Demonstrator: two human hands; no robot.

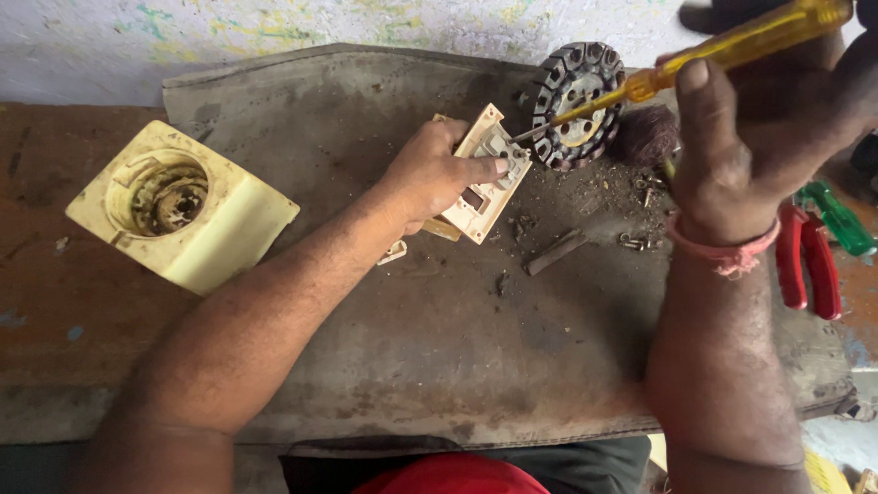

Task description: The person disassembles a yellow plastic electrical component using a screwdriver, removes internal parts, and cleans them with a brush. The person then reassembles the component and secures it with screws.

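**Screwdriver tip on cream switch plate, mid-bench**

My left hand [437, 174] holds the cream plastic switch plate [485, 178] tilted on edge over the dark mat [412, 348] that covers the bench [55, 302]. Grip pinching the plate: thumb pressed across its face, fingers behind it and out of sight.

My right hand [777, 119] is wrapped tight around the yellow-handled screwdriver [732, 46]. The shaft slants down to the left; its tip touches the upper part of the plate, just beside my left thumb.

Just behind the plate: a round motor stator [578, 102] with copper windings, and a dark wad of fibre [646, 135] touching its right side. Loose screws [633, 241] lie near my right wrist. Red-handled pliers [808, 261] and a green-handled tool [837, 218] sit at the right edge. A yellowed plastic housing [183, 209] with a round opening lies well apart, far left.
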